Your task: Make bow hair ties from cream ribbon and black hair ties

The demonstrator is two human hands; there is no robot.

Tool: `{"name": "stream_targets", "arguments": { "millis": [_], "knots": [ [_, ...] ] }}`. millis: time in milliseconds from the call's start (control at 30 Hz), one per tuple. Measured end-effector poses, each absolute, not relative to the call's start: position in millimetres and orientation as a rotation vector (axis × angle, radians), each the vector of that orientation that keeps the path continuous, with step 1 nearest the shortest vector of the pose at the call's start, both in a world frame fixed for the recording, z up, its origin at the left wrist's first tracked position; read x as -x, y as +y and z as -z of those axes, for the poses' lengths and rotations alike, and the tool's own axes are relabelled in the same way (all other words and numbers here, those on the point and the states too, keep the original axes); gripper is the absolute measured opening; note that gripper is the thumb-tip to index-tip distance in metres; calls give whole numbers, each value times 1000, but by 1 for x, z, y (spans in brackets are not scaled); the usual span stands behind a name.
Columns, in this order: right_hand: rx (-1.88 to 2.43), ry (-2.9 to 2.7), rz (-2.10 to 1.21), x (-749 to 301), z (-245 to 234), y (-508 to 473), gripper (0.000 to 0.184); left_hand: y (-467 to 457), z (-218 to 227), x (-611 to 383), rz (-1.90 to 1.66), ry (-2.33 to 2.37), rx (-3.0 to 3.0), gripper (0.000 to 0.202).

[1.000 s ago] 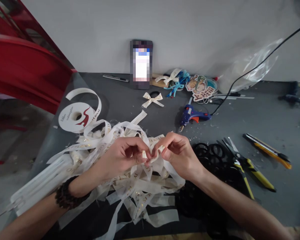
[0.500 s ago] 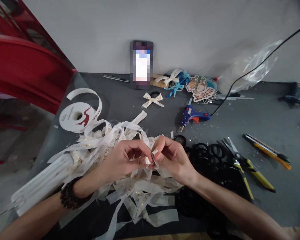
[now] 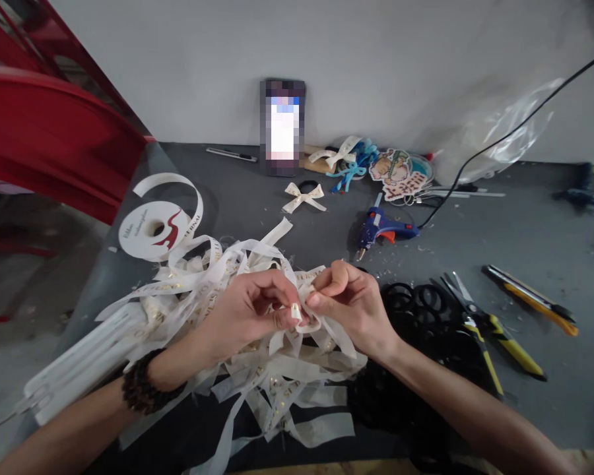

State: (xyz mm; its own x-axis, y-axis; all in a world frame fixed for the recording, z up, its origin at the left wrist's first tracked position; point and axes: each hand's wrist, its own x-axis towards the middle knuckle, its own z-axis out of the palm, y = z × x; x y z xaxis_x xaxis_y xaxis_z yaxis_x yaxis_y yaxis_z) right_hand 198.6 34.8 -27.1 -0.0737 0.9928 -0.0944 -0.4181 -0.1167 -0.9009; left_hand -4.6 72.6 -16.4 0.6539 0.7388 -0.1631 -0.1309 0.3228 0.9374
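Note:
A white ribbon [image 3: 307, 323] with gold print is pinched between my two hands, partly looped and folded. My left hand [image 3: 257, 307] closes thumb and finger on one end, where a small gold-marked fold pokes out. My right hand [image 3: 354, 307] pinches the ribbon just to the right, and a strip trails below its fingers. Beneath both hands lies a heap of cut ribbon pieces [image 3: 321, 430]. Fingers hide the middle of the held ribbon. A finished ribbon bow [image 3: 304, 197] on a black hair tie lies beyond the hands.
Left stand a ribbon spool [image 3: 139, 231] and a white power strip [image 3: 79, 363]. A blue glue gun [image 3: 383, 227], black hair ties [image 3: 426, 343], yellow-handled scissors [image 3: 509, 346] and a yellow cutter [image 3: 529, 300] lie right. A phone [image 3: 282, 128] leans on the wall.
My right hand has shifted slightly right and its grip on the ribbon has changed. More of the ribbon, with a loop and a trailing strip, now shows between and below the hands.

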Motion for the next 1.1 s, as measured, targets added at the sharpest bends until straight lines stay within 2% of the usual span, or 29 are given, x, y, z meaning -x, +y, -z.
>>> {"name": "stream_targets", "arguments": {
  "millis": [100, 200, 367, 533, 733, 833, 1100],
  "knots": [
    [932, -851, -1537, -202, 29, 40, 36, 72, 15, 4, -613, 667, -1110, 15],
    [986, -837, -1596, -204, 31, 42, 41, 74, 15, 4, -669, 661, -1090, 16],
    [971, -758, -1602, -201, 38, 42, 20, 79, 21, 5, -682, 758, -1065, 21],
    [887, -659, -1644, -202, 37, 44, 28, 81, 25, 7, -702, 760, -1008, 6],
    [875, -699, -1656, -201, 40, 45, 37, 83, 25, 12, -842, 559, -1026, 18],
    [874, -714, -1661, -198, 42, 44, 37, 83, 24, 13, -836, 509, -1017, 26],
    [825, -689, -1665, -201, 41, 44, 28, 84, 25, 12, -640, 664, -1040, 13]
  ]
}}
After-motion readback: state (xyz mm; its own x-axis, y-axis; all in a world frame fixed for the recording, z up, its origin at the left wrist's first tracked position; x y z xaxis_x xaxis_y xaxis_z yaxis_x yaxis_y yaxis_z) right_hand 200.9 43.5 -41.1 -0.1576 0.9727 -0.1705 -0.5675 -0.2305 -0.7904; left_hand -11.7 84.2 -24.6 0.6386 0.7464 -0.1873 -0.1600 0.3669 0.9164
